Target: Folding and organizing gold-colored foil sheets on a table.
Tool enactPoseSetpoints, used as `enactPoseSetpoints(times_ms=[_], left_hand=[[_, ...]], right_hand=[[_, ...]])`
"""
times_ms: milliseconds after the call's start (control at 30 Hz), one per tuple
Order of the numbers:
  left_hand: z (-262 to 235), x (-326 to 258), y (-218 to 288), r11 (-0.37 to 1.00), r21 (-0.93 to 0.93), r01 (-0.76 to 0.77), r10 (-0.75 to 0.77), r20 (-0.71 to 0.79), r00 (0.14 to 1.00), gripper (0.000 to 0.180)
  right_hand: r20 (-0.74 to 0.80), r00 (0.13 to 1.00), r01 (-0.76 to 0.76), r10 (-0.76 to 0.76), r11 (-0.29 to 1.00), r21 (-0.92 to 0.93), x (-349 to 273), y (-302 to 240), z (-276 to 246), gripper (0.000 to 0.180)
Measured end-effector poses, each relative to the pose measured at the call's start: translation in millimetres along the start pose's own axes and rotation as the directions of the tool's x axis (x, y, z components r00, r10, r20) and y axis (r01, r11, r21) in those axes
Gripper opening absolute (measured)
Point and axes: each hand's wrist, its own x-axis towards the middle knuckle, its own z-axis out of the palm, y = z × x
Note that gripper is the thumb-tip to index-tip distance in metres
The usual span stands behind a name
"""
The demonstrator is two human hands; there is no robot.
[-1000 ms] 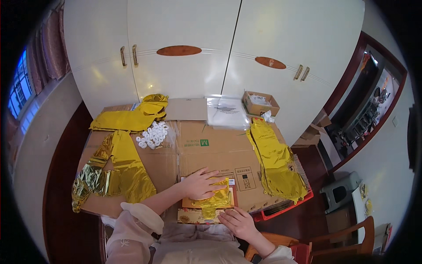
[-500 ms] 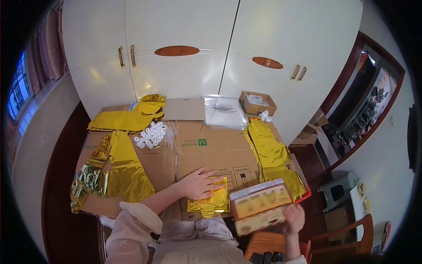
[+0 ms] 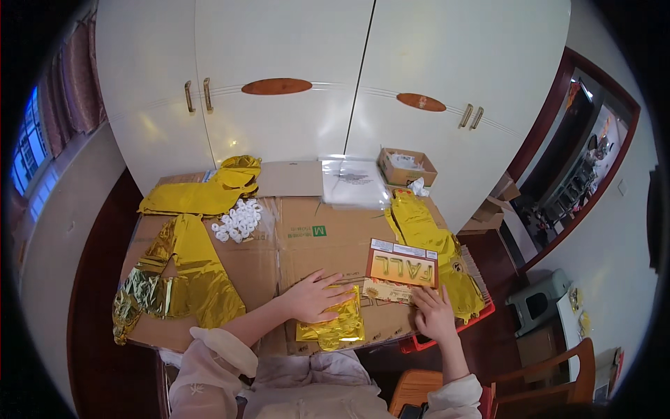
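Observation:
My left hand (image 3: 315,299) lies flat with fingers spread over a small folded gold foil balloon (image 3: 342,328) at the front edge of the cardboard. To its right, a printed orange and cream card (image 3: 403,269) with a picture of gold letter balloons rests upside down to me on the cardboard. The stretched fingers of my right hand (image 3: 434,318) touch the card's lower right edge. Large gold foil balloons lie flat on both sides: one stack (image 3: 426,230) on the right, another (image 3: 195,192) at the back left, and a crumpled one (image 3: 202,279) at the front left.
A pile of small white rings (image 3: 237,221) sits at the left. Along the back are a grey card sheet (image 3: 289,179), clear plastic bags (image 3: 352,183) and a small open box (image 3: 408,166). White cupboards (image 3: 293,42) rise behind. A wooden chair (image 3: 558,370) stands at the right.
The card has come up from the lower right, where my right hand held it, onto the cardboard. My right hand has moved up and loosened its grip. The left hand stays in place.

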Motion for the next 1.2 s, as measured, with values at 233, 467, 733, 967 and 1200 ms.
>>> enactPoseSetpoints(times_ms=[233,467,733,967,1200], left_hand=[[0,0,-1,1.000,-0.004,0.011,-0.011,0.032,0.999,0.062],[-1,0,0,0.999,-0.039,0.018,-0.018,0.014,1.000,0.063],[-1,0,1,1.000,-0.014,0.025,-0.025,0.053,0.998,0.065],[-2,0,2,1.000,-0.004,0.025,-0.025,0.030,0.999,0.065],[2,-2,1,1.000,-0.011,0.014,-0.014,-0.022,1.000,0.063]], right_hand=[[0.042,0.950,0.289,-0.309,0.923,0.254,58,-68,23,0.040],[0.111,0.911,0.380,-0.398,0.913,0.151,63,-58,48,0.040],[0.137,0.898,0.394,-0.418,0.903,0.168,57,-58,33,0.037],[0.134,0.899,0.371,-0.417,0.888,0.272,50,-58,28,0.032],[-0.116,0.942,0.335,-0.314,0.885,0.322,33,-103,11,0.023]])
